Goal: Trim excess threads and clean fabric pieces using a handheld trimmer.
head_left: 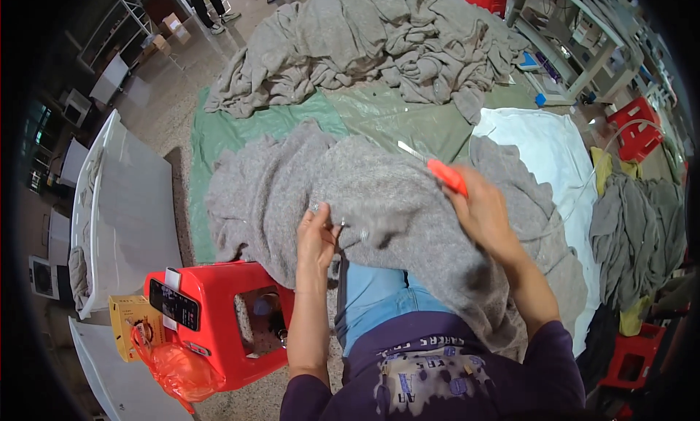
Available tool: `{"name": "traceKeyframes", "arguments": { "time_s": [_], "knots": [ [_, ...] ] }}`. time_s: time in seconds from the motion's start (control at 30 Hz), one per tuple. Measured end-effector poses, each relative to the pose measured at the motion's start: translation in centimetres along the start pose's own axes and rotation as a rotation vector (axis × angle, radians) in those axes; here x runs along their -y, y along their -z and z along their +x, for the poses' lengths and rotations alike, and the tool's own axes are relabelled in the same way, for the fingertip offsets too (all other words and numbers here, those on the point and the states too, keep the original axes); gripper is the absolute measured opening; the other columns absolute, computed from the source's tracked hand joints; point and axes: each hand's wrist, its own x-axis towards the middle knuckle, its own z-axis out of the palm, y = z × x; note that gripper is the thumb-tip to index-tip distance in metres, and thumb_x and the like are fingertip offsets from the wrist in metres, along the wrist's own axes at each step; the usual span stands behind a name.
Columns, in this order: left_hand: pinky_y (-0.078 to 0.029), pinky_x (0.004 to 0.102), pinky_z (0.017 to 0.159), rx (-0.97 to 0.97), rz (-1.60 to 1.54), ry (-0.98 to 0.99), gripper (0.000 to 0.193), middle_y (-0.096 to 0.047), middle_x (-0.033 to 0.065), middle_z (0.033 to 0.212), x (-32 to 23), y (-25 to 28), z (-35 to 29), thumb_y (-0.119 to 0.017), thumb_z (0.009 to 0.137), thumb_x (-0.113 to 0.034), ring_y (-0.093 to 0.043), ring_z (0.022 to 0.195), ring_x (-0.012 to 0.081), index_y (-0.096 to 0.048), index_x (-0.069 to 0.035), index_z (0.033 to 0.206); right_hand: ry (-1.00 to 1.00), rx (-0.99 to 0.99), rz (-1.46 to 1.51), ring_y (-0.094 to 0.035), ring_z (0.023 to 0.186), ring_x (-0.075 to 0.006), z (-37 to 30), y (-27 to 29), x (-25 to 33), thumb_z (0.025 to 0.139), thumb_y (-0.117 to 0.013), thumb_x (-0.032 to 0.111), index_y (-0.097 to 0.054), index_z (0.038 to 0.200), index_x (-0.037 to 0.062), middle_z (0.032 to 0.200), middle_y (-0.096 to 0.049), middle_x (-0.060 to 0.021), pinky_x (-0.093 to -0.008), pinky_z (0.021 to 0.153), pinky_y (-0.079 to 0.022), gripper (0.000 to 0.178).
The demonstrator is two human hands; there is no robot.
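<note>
A: What do the hands hold?

B: The left hand [316, 235] pinches a fold of the grey knitted fabric [379, 202] draped over the lap. The right hand [485, 209] is clenched around a red-handled cutter [446, 176], its blade pointing away.

A: Anything beside the grip?

B: A red plastic stool [219, 311], left of the pinching hand, carries a phone [174, 304].

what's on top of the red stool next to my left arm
On the red stool, a black phone lies on its top left corner, with a small white item beside it. Through the cut-out in the seat a dark object shows underneath, too shadowed to identify. The left hand pinches the grey knit fabric.
</note>
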Motion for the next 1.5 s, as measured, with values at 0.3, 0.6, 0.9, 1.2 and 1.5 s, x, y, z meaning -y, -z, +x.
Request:
{"name": "traceKeyframes", "arguments": {
  "time_s": [0.3, 0.6, 0.9, 1.2, 1.5],
  "knots": [
    [-0.05, 0.0327, 0.09, 0.044, 0.063, -0.109, 0.034, -0.062, 0.0095, 0.114, 1.5, -1.4, -3.4, -0.056, 0.091, -0.002, -0.061, 0.102, 0.0185, -0.048, -0.001, 0.125, -0.008, 0.307, 0.177, -0.063, 0.081, -0.0369, -6.5, 2.3, 5.9, 0.084, -0.066, 0.015, -0.058, 0.11, 0.0043, 0.096, -0.063, -0.0183, -0.0391, 0.064, -0.05, 0.029],
    [-0.051, 0.0223, 0.046, -0.089, 0.153, -0.069, 0.021, -0.065, 0.0015, 0.071, -0.3, -1.4, -4.6, -0.06, 0.094, -0.025, -0.061, 0.056, 0.0085, -0.06, -0.007, 0.082, 0.062, 0.319, 0.157, -0.062, 0.063, -0.0334, -7.3, 1.1, 6.7, 0.082, -0.07, 0.019, -0.056, 0.097, 0.0068, 0.077, -0.063, -0.0127, -0.0371, 0.051, -0.046, 0.024],
    [-0.051, 0.0221, 0.043, -0.152, 0.143, -0.108, 0.02, -0.063, 0.0003, 0.068, -1.2, -2.3, -5.3, -0.062, 0.092, -0.024, -0.062, 0.055, 0.0092, -0.06, -0.007, 0.082, 0.057, 0.341, 0.206, -0.063, 0.063, -0.0328, -8.7, 1.2, 6.6, 0.083, -0.068, 0.02, -0.056, 0.097, 0.0062, 0.075, -0.063, -0.0133, -0.0371, 0.052, -0.046, 0.023],
    [-0.06, 0.0298, 0.057, -0.146, 0.149, -0.199, 0.022, -0.063, 0.0138, 0.078, -0.9, 0.5, -5.4, -0.057, 0.095, -0.018, -0.07, 0.071, 0.0272, -0.051, 0.001, 0.087, 0.022, 0.411, 0.17, -0.061, 0.057, -0.0328, -8.2, 1.5, 7.0, 0.084, -0.068, 0.02, -0.055, 0.094, 0.0065, 0.07, -0.061, -0.0132, -0.0375, 0.049, -0.044, 0.021],
    [-0.06, 0.0365, 0.062, -0.161, 0.257, -0.212, 0.022, -0.065, 0.0123, 0.086, 0.1, 3.5, -4.8, -0.055, 0.096, -0.022, -0.068, 0.074, 0.0254, -0.052, 0.0, 0.097, 0.036, 0.367, 0.212, -0.062, 0.057, -0.0319, -7.7, 1.2, 7.3, 0.083, -0.069, 0.019, -0.056, 0.094, 0.0066, 0.069, -0.062, -0.0129, -0.0374, 0.049, -0.045, 0.021]
  ]
}}
